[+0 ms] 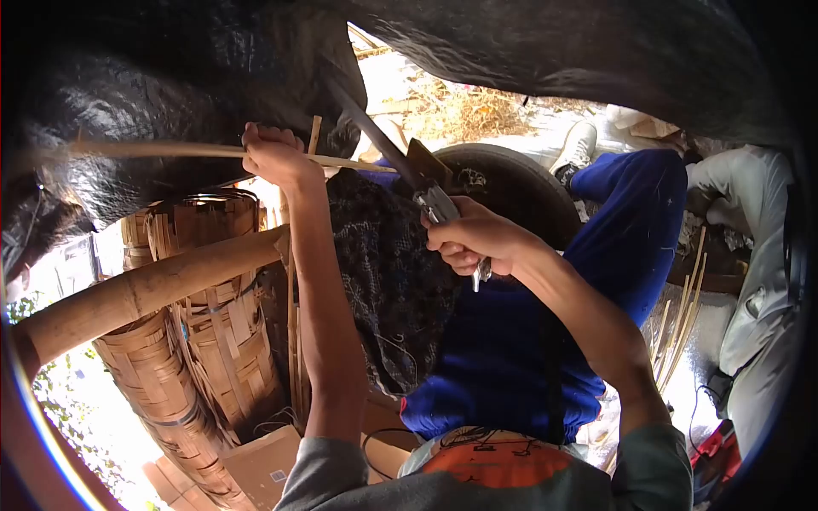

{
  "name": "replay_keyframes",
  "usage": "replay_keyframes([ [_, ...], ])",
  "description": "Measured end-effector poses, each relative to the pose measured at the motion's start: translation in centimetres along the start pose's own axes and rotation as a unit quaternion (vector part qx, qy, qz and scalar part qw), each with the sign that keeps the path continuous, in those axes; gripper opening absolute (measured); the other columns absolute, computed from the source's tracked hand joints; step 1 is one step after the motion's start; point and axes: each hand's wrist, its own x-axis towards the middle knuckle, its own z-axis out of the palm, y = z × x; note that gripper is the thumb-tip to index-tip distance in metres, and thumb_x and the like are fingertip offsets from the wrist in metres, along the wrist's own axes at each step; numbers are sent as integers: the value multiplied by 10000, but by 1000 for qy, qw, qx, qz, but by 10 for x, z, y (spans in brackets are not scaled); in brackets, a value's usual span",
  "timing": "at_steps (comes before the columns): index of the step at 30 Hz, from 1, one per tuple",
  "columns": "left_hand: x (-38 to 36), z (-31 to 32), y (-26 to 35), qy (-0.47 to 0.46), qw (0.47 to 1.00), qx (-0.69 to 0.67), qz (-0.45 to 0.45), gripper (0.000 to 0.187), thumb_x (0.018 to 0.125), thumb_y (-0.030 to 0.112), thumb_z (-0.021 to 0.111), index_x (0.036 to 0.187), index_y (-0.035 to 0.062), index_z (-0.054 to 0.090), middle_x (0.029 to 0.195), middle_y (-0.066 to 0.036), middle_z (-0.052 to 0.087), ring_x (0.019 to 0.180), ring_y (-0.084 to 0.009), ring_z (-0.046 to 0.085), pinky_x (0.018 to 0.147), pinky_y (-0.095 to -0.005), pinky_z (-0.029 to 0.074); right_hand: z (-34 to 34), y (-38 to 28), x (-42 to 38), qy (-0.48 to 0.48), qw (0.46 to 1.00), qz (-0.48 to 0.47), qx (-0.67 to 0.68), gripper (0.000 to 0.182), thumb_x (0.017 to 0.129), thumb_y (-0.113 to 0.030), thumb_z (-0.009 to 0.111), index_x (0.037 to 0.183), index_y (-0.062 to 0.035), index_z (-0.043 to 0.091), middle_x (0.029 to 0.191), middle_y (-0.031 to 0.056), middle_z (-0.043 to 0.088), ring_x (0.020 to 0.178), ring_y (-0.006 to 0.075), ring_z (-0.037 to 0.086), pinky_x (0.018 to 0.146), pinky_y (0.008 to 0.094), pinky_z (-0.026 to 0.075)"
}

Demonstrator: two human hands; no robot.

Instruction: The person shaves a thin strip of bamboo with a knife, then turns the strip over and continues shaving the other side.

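Note:
My left hand (277, 155) is closed around a long thin bamboo strip (183, 150), which runs out to the left, blurred toward its far end. My right hand (473, 238) grips the metal handle of a long knife (375, 134), its dark blade slanting up and to the left. The strip's right end overlaps the blade in this view. Beside the blade, near the handle, is a dark, yellow-edged flat piece (429, 162). A dark patterned cloth (379, 264) lies over my lap, between my forearms.
Woven bamboo baskets (226, 332) stand at left behind a thick bamboo pole (153, 285). Black plastic sheeting (596, 51) hangs overhead. A tire (520, 192) lies ahead of my blue-trousered leg (635, 200). At right, another person's grey trouser leg (754, 272) is close to several thin sticks (682, 319).

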Motion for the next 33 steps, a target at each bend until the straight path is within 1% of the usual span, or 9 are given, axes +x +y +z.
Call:
replay_keyframes([
  [2, -3, 5, 5, -11, 1000, -14, 4, 370, 878, 186, 407, 531, 135, 290, 461, 35, 265, 392, -70, 207, 370, -251, 148, 7, -15, -12, 14, 994, -88, -68, 200, 770, 33, 549, 832, -106, 419, 494, -40, 320, 345, 45, 302, 329, 234, 242],
  [3, -2, -17, 11, -16, 999, 44, -16, 370, 878, 186, 407, 531, 135, 290, 461, 35, 265, 392, -70, 207, 370, -251, 148, 22, 4, -9, 7, 998, -60, -14, 200, 770, 33, 549, 832, -106, 419, 494, -40, 320, 345, 45, 302, 329, 234, 242],
  [5, -3, -12, 5, -40, 999, 7, -15, 369, 884, 179, 393, 533, 136, 284, 456, 36, 262, 387, -67, 197, 374, -247, 139, 15, -3, -9, -11, 997, -75, 22, 204, 764, 50, 536, 838, -97, 415, 501, -42, 315, 349, 49, 292, 332, 233, 237],
  [9, -12, 5, 6, -46, 999, -19, -11, 384, 896, 194, 388, 538, 149, 257, 456, 40, 221, 390, -64, 159, 379, -248, 116, -2, 43, 17, -5, 998, 19, 52, 209, 766, 55, 536, 852, -87, 409, 513, -33, 322, 364, 57, 286, 341, 230, 232],
  [11, -4, -3, 1, -162, 984, -58, -45, 402, 911, 213, 388, 546, 164, 225, 466, 43, 179, 396, -61, 131, 382, -257, 107, -4, 49, 22, 50, 998, 26, 7, 212, 770, 58, 541, 847, -84, 404, 517, -32, 309, 370, 54, 278, 345, 230, 219],
  [13, -2, -11, 4, -159, 985, -49, -47, 436, 931, 252, 398, 546, 164, 211, 475, 41, 174, 415, -62, 128, 394, -260, 116, -7, 28, 13, 26, 998, -9, 50, 191, 775, 39, 537, 819, -84, 398, 513, -48, 300, 371, 43, 264, 351, 222, 203],
  [16, 1, -7, 8, -355, 925, -82, -108, 482, 940, 292, 413, 526, 140, 218, 478, 35, 190, 452, -76, 146, 438, -248, 149, -11, 16, 4, 36, 999, -24, 23, 185, 779, 25, 539, 814, -89, 397, 507, -53, 296, 370, 39, 266, 352, 218, 204],
  [22, 1, 8, 2, -386, 916, -96, -51, 486, 936, 281, 381, 500, 143, 217, 474, 23, 201, 460, -88, 187, 468, -262, 180, -22, 12, -4, 76, 996, -43, 35, 190, 773, 25, 541, 792, -92, 393, 506, -49, 294, 366, 42, 280, 350, 221, 212],
  [33, 11, -6, 5, -452, 874, -115, -138, 465, 910, 262, 382, 498, 138, 206, 478, 23, 197, 471, -92, 159, 475, -281, 151, 1, 0, -10, 65, 983, -99, -138, 166, 743, 55, 514, 768, -64, 401, 495, 2, 391, 353, 75, 381, 325, 240, 301],
])
